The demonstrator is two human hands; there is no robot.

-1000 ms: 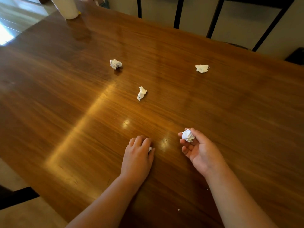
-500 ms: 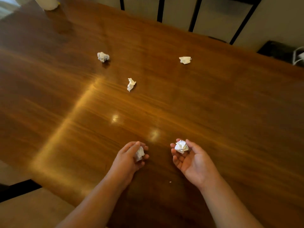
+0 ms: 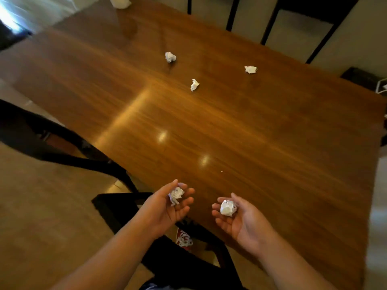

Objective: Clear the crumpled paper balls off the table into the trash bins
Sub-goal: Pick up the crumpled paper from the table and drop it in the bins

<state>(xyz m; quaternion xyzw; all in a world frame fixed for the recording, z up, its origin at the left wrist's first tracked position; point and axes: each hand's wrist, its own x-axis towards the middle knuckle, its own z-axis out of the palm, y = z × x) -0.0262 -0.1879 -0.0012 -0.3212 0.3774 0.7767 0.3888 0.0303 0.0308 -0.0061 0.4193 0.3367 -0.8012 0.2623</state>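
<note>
Holding one crumpled white paper ball in each palm, the person has drawn both hands back from the glossy brown wooden table (image 3: 272,143) to its near edge. One second earlier the left hand lay palm-down over a ball on the tabletop and the right hand was pinching a second ball just above the surface; both balls are now clear of the wood. The left hand (image 3: 167,208) is turned palm-up with fingers loosely curled around its paper ball (image 3: 176,194). The right hand (image 3: 240,218) is likewise cupped, its paper ball (image 3: 228,208) resting against the fingers. Neither grip is a tight clench; each is a loose cradle.

The view has also pulled back, bringing the near table edge, a dark chair frame (image 3: 117,204) and the floor into sight, which suggests the person is stepping away from the table.

Three balls remain on the far half of the tabletop, well apart from one another: a far-left ball (image 3: 170,57), a middle ball (image 3: 194,84) and a far-right ball (image 3: 250,69). A white cylindrical container (image 3: 119,2) stands at the far-left corner; whether it is a bin cannot be told.

Assessment: two of five visible balls are collected but not yet binned. No confirmed bin is in view, so the carry comes first.
</note>
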